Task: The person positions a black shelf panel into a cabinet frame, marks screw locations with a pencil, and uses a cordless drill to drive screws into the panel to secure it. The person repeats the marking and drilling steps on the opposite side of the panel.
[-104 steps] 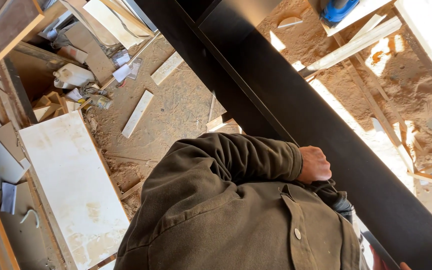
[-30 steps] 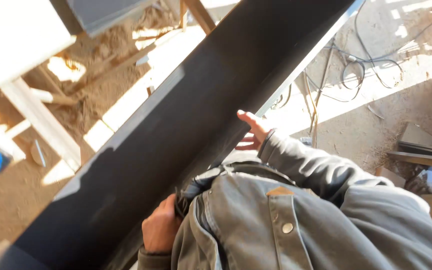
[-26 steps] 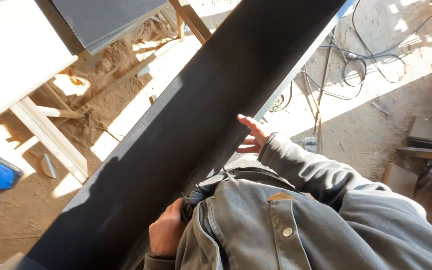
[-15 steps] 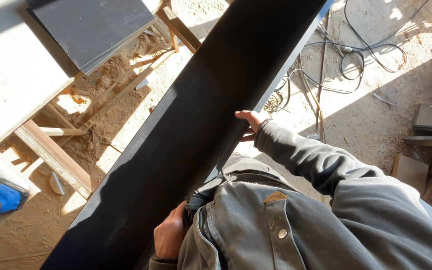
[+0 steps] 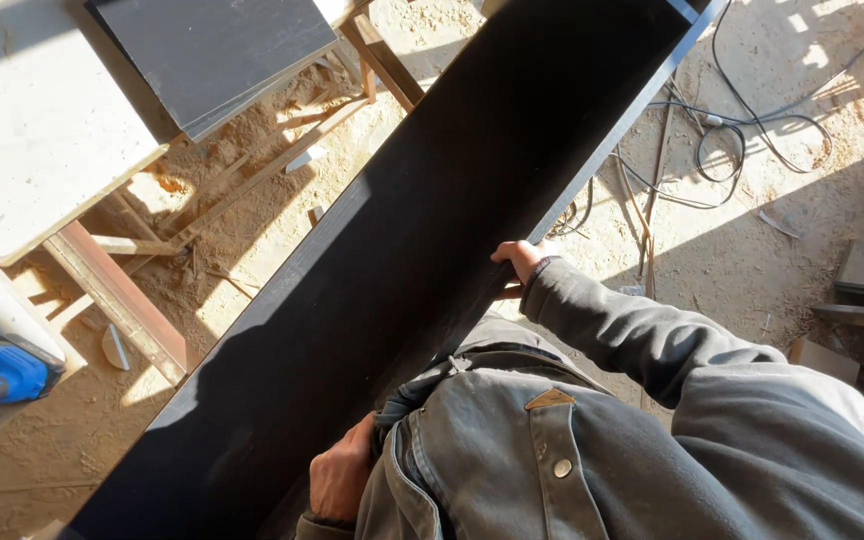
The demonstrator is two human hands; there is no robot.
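While both ends run off-frame, black board (image 5: 432,250), left hand (image 5: 340,482) and right hand (image 5: 522,260) fingers curled on its edges.

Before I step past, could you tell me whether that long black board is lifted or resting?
Lifted: black board is gripped by left hand and right hand.

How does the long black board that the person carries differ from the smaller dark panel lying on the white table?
The long black board is narrow and runs slantwise across the whole view; the dark panel is short and nearly square. The board is held, with the right hand on its edge and the left hand near its lower end; the panel lies flat on the white table, untouched. Both are dark, flat and smooth.
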